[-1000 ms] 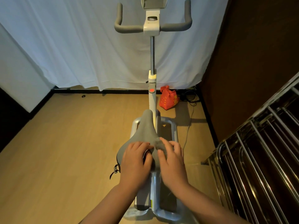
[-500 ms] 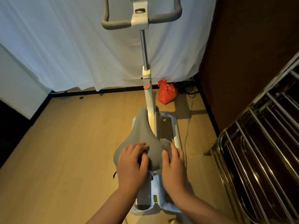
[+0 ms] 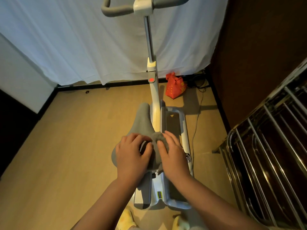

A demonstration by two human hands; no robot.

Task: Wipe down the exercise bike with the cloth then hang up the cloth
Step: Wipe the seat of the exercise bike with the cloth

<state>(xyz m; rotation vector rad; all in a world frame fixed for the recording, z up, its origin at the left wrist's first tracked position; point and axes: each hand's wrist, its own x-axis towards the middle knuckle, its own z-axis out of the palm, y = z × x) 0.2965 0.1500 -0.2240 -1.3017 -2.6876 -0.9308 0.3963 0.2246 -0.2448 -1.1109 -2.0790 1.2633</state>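
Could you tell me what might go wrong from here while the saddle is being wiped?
1. The grey cloth nearly matches the saddle, so missed patches may go unnoticed.
2. A corner of the cloth hangs off the saddle's rear; it could slip from under the right hand.
3. The cable on the floor beside the bike's base could catch a foot.

left hand (image 3: 131, 156) flat, fingers spread; right hand (image 3: 172, 155) pressing down

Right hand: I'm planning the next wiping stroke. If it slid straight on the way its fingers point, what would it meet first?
The right hand presses the cloth on the saddle. Straight on, its fingers would probably leave the saddle's right edge and meet the white frame post; depth is unclear.
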